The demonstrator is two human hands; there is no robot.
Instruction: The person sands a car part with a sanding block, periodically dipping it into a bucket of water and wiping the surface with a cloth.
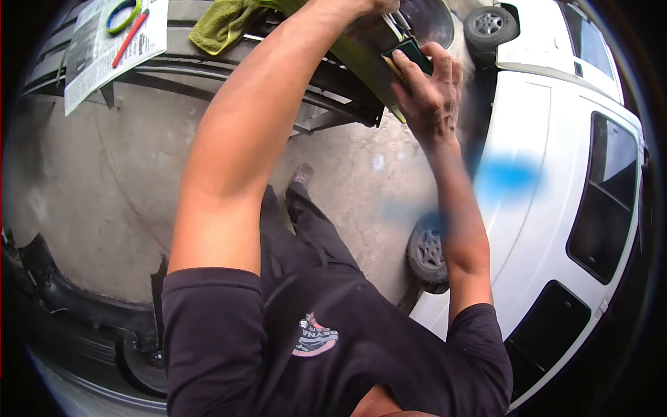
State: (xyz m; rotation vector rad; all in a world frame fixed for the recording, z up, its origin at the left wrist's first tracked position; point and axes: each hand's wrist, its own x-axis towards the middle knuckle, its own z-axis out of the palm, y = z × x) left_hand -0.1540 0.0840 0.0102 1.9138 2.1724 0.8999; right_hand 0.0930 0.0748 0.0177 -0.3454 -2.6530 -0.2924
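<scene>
My right hand [434,90] is closed on a small dark green block [408,55], with fingertips on its face. Under and beside the block lies a long, shiny yellow-green part [365,66], slanting down to the right on a dark metal rack [333,97]. At the top edge of the view, my left hand [381,5] is near the upper end of this part. It is mostly cut off, and its fingers cannot be made out. Beyond the block is a shiny, rounded, transparent-looking surface [431,21].
An olive-green cloth [219,28] lies on the rack. Newspaper [87,76] at the upper left bears a yellow-and-blue ring [124,15] and a red tool [130,38]. A white vehicle [535,139] stands to the right. Black car parts [76,295] lie at the lower left.
</scene>
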